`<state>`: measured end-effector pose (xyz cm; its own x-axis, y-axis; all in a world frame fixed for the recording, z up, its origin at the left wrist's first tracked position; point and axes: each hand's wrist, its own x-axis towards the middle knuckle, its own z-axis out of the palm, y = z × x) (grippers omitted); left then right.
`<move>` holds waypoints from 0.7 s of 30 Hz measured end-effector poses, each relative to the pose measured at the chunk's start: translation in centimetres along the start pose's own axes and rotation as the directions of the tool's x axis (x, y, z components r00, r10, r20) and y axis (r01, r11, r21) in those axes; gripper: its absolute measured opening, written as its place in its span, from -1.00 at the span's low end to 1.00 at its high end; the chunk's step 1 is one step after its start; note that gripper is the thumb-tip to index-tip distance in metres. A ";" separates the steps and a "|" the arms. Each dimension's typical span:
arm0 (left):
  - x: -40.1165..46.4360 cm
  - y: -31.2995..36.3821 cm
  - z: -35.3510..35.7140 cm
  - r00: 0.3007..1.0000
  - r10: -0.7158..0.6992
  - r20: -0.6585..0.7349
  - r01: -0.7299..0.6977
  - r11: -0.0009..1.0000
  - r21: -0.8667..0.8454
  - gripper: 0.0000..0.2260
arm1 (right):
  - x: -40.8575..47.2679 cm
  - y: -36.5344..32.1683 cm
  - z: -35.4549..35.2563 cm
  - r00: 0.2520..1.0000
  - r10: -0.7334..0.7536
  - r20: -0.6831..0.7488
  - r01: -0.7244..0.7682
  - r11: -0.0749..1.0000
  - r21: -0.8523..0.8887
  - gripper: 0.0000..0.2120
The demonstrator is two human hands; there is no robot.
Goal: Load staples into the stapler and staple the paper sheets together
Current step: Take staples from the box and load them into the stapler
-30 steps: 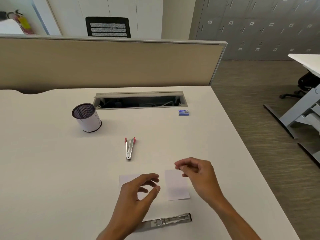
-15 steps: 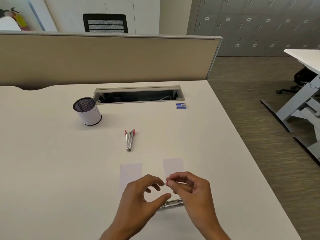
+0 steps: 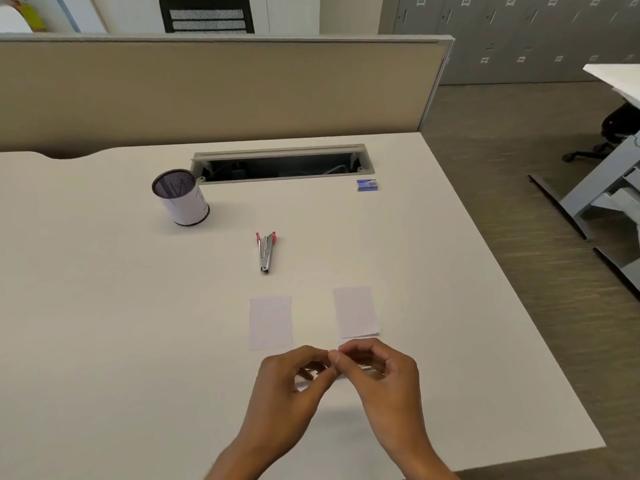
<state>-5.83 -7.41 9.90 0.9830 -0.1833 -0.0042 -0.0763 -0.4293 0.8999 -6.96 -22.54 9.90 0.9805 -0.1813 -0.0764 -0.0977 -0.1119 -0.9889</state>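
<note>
I see both hands low over the near edge of the white desk [image 3: 104, 306], at about 6 o'clock in the head view. My left hand [image 3: 291, 386] has its fingers curled, thumb and forefinger closed toward a shiny metal stapler part [image 3: 365, 367] that lies mostly hidden under the hands; it seems to pinch the left end. My right hand [image 3: 384, 379] is curled too, its fingertips meeting the left ones above the metal piece. Whether its grip holds staples or the metal piece I cannot tell, the spot is blurred.

Just past the hands lie two small paper sheets, flat and apart: the left sheet [image 3: 270, 322] at 12 o'clock from the left hand, the right sheet [image 3: 355, 311] at 12 o'clock from the right hand. Farther up the desk, at 12 o'clock from the left sheet, rests the other stapler piece [image 3: 266, 251], silver with red ends. A small blue staple box [image 3: 367, 185] sits at 1 o'clock, near the open cable tray [image 3: 280, 164]. A mesh pen cup [image 3: 180, 197] stands at 11 o'clock, left of the tray.
</note>
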 end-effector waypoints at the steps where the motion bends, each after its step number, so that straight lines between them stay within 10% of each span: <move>1: -0.2 -0.1 0.1 1.000 -0.021 0.012 0.021 1.000 -0.015 -0.88 | -0.2 0.2 -0.2 1.000 -0.011 0.020 0.011 0.999 -0.034 -0.90; 21: -1.3 -0.7 1.2 0.976 -0.140 0.165 0.158 0.982 -0.104 -0.87 | -1.5 3.1 -4.1 0.944 -0.180 0.275 0.282 0.875 -0.393 -0.81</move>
<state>-7.29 -7.97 8.76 0.9430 -0.2648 -0.2017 0.0979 -0.3586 0.9283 -9.44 -26.58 7.47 0.9905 0.1178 0.0710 0.1234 -0.5334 -0.8368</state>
